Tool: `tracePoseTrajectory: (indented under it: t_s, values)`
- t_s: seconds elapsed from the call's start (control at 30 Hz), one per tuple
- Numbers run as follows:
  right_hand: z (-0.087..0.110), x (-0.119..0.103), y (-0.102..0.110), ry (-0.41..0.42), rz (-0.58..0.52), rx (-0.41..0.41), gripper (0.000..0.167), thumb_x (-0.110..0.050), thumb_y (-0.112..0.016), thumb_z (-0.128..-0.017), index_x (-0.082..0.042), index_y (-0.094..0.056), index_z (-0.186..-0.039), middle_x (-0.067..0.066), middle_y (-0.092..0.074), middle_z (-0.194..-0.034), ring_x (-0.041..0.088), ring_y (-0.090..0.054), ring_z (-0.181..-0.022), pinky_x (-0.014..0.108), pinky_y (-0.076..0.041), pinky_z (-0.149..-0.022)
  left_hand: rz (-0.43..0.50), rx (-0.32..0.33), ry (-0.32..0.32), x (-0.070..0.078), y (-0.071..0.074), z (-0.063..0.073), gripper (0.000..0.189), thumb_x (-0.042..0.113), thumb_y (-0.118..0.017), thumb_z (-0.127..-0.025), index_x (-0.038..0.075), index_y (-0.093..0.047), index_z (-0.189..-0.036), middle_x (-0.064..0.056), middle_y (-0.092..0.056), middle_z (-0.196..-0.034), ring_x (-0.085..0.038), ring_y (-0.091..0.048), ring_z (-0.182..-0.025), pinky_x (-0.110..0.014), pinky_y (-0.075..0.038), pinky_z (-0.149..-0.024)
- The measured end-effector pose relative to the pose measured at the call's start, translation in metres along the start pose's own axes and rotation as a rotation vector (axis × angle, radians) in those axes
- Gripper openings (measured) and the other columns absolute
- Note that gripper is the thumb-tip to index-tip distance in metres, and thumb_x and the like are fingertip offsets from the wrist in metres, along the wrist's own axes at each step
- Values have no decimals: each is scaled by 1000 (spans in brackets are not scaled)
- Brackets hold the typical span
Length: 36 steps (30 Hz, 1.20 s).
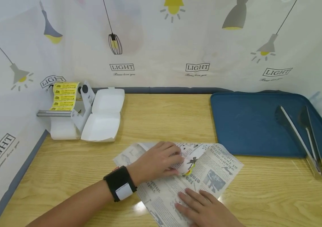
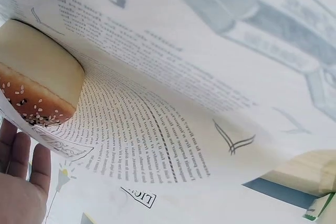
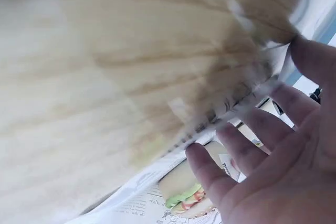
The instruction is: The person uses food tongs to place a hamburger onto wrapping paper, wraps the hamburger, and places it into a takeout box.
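Note:
A sheet of newsprint-patterned wrapping paper (image 1: 172, 195) lies at an angle on the table, its far part folded over a hamburger. My left hand (image 1: 158, 160) curls over that folded part and holds the hamburger through the paper. In the left wrist view, the hamburger (image 2: 42, 72) shows a sesame-topped bun inside the paper, with the left fingers (image 2: 39, 166) outside it. The right wrist view shows lettuce and a red filling in the hamburger (image 3: 186, 195). Nearer the front, my right hand (image 1: 206, 209) touches the paper with extended, spread fingers.
A blue tray (image 1: 248, 126) stands at the back right, with metal tongs (image 1: 309, 142) lying across its front edge. At the back left are a label dispenser (image 1: 64, 110) with a yellow label roll and an opened white clamshell box (image 1: 104, 116). A printed cloth (image 1: 161, 41) hangs behind.

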State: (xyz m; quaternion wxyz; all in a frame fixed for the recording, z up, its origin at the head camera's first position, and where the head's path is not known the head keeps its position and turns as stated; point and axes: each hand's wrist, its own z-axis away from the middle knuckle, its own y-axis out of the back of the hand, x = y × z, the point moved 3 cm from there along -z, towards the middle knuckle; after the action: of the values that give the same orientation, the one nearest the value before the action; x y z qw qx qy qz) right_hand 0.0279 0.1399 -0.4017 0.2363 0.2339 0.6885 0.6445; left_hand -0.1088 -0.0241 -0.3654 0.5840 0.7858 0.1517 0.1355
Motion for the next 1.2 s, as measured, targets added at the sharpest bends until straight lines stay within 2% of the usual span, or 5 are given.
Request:
tracePoseTrajectory:
  t_s: [0.2, 0.43, 0.67, 1.03, 1.2]
  values:
    - [-5, 2, 9, 5, 1, 108, 43, -44, -57, -88, -26, -55, -127, -5, -57, -130, 14, -55, -116, 33, -50, -83, 16, -7, 14, 0, 0, 1, 34, 48, -57, -86, 24, -56, -111, 7, -56, -116, -10, -49, -113, -28, -40, -100]
    - [-10, 8, 30, -108, -152, 256, 29, -37, -72, -76, -25, -65, -102, -12, -60, -101, 4, -53, -87, 19, -43, -66, 18, 10, -28, 0, 1, 2, 27, 48, -57, -86, 26, -59, -102, 7, -56, -113, -10, -50, -110, -28, -41, -96]
    - [-11, 9, 52, -233, -125, 259, 29, -37, -73, -76, -26, -67, -101, -15, -63, -92, 0, -57, -68, 16, -44, -55, 54, -39, -38, -2, 3, 3, 29, 52, -58, -83, 25, -64, -91, 6, -54, -121, -11, -48, -118, -30, -40, -100]
    - [-7, 13, 60, -266, -240, 178, 50, -48, -71, -75, -23, -58, -117, -17, -59, -102, 2, -54, -86, 17, -46, -59, 157, -84, -22, -3, 17, 3, 28, 45, -46, -94, 24, -64, -93, 6, -57, -121, -9, -49, -119, -30, -38, -104]
    - [-12, 21, 70, -193, -185, 374, 29, -18, -78, -68, -25, -61, -91, -18, -59, -87, 0, -47, -77, 11, -40, -59, 212, -97, -18, -2, 20, 3, 27, 40, -44, -96, 23, -65, -94, 6, -59, -121, -9, -49, -119, -31, -36, -106]
